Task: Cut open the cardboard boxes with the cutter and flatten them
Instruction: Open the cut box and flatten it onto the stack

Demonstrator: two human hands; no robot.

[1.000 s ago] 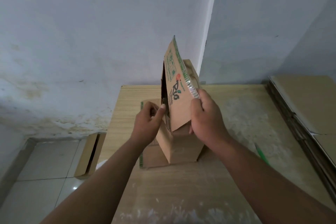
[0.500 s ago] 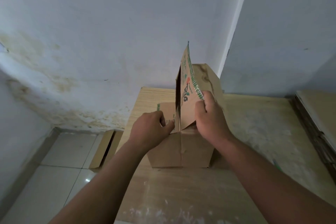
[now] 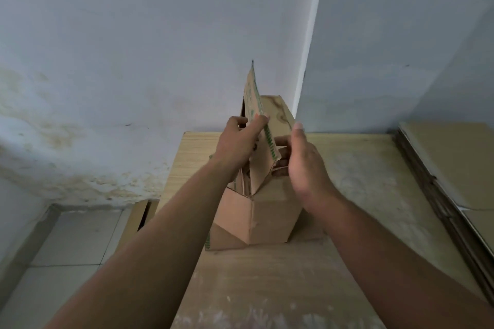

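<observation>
Center frame: L hand (image 3: pixel 238 143) pinches box (image 3: pixel 270 218) flap (image 3: pixel 260 171); R hand (image 3: pixel 304 161) loose, fingers touching flap, thumb apart. Box on table (image 3: pixel 361 168).

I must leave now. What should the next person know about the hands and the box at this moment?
Left hand pinches the raised flap of the box.
Right hand is at the flap's other side; its grip is unclear.
The box stands on the table, opened at the top but not flat.
Cutter not in view.
Flat cardboard lies at the right.
Left to do: flatten the box.
</observation>
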